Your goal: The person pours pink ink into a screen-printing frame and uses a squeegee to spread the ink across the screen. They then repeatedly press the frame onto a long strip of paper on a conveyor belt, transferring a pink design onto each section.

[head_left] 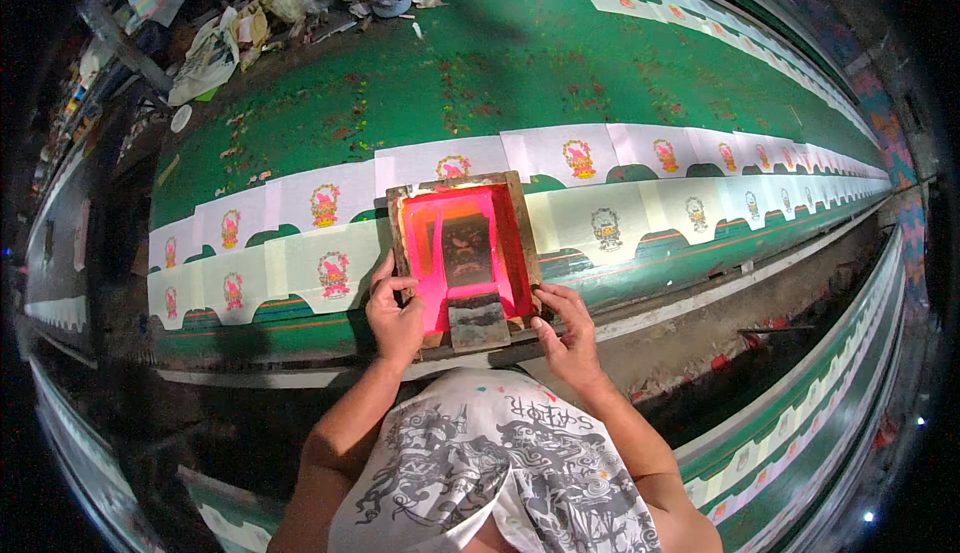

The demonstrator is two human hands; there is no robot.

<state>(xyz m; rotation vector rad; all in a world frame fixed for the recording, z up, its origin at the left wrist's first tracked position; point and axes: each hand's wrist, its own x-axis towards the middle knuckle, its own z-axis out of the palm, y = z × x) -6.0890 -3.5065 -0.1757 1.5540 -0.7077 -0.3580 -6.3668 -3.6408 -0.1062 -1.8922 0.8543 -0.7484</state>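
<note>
A wooden screen-printing frame (452,180) smeared with bright pink ink rests over the lower row of pale cut fabric pieces (604,215). Its middle shows a dark mesh window (465,251). A worn, ink-stained block (478,329) crosses its near side. My left hand (397,313) grips the frame's left side, fingers bent, and my right hand (568,331) holds its right side with fingertips on the edge. Pieces to the left bear pink and yellow motifs; those just right of the frame in the lower row show greyish ones.
The long green table (520,68) carries two rows of fabric, with more along its far right. Rags and debris (215,53) lie at the back left beside a blue container (394,3). A pale rail (690,296) runs along the near edge, and other tables (790,408) flank this one.
</note>
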